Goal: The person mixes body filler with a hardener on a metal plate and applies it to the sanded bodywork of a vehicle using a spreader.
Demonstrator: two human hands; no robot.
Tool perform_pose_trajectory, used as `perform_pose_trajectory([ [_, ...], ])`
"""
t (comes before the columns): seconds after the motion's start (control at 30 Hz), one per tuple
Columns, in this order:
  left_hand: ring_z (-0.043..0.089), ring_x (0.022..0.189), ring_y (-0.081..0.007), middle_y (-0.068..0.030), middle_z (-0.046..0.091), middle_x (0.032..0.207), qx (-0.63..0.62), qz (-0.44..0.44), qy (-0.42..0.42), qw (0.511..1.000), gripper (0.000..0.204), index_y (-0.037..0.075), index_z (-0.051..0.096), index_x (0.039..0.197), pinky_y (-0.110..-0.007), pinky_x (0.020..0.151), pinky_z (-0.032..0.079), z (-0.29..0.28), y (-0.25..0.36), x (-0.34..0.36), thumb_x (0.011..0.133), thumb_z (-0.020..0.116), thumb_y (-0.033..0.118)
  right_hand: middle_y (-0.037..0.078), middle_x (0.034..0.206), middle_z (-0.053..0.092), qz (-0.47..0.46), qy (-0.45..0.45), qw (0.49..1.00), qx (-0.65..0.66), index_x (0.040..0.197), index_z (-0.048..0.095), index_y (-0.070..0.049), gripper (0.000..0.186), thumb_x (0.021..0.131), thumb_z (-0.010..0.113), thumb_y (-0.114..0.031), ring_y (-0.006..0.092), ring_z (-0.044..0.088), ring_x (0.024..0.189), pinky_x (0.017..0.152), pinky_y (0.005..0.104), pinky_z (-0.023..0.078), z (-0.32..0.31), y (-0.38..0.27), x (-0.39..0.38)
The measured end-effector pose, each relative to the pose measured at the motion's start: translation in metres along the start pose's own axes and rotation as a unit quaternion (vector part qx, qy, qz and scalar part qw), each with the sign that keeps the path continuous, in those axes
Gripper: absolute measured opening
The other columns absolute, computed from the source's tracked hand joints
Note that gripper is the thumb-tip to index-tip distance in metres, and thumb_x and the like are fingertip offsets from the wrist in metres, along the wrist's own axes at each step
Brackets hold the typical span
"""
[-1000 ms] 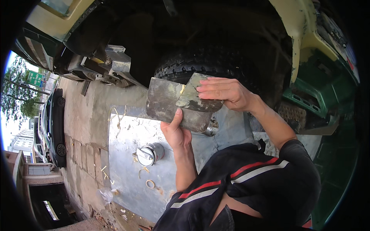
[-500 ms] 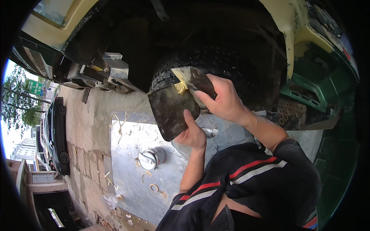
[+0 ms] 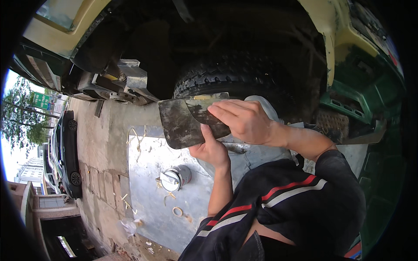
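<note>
You were outdoors at a roadside repair spot, working right beside a vehicle. A big treaded tyre sat in a dark wheel arch in front of you, framed by pale yellow bodywork and green-painted metal parts. The ground was rough concrete pavement with a metal sheet laid on it, littered with scraps and carrying a small open tin. Beyond that ran a street with a parked dark car, trees, a green road sign and buildings.
</note>
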State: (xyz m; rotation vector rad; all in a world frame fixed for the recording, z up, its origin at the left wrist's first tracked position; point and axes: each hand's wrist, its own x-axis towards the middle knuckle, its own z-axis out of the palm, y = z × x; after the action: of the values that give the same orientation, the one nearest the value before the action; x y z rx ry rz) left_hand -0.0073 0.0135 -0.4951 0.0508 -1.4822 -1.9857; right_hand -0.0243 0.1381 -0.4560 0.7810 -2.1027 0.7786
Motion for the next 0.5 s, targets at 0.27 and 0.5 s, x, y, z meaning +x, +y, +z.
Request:
perform_pose_trajectory([
  [0.27, 0.066, 0.092, -0.0182, -0.0161, 0.068, 0.108, -0.01, -0.003, -0.011, 1.0, 0.02, -0.011, 0.061, 0.112, -0.031, 0.084, 0.055, -0.004, 0.005, 0.003, 0.093, 0.06, -0.003, 0.013, 0.098, 0.07, -0.002, 0.023, 0.999, 0.027, 0.105, 0.066, 0.002, 0.032, 0.074, 0.062, -0.007, 0.0257, 0.071, 0.083, 0.066, 0.0325, 0.058, 0.003, 0.003, 0.005],
  [0.5, 0.066, 0.092, -0.0195, -0.0171, 0.068, 0.109, -0.014, 0.003, -0.01, 1.0, 0.021, -0.012, 0.061, 0.113, -0.032, 0.085, 0.055, -0.003, 0.005, 0.002, 0.094, 0.057, -0.003, 0.012, 0.094, 0.07, 0.007, 0.005, 1.0, 0.028, 0.102, 0.066, 0.001, 0.031, 0.072, 0.063, -0.005, 0.0257, 0.071, 0.081, 0.065, 0.0332, 0.058, -0.002, 0.005, 0.008],
])
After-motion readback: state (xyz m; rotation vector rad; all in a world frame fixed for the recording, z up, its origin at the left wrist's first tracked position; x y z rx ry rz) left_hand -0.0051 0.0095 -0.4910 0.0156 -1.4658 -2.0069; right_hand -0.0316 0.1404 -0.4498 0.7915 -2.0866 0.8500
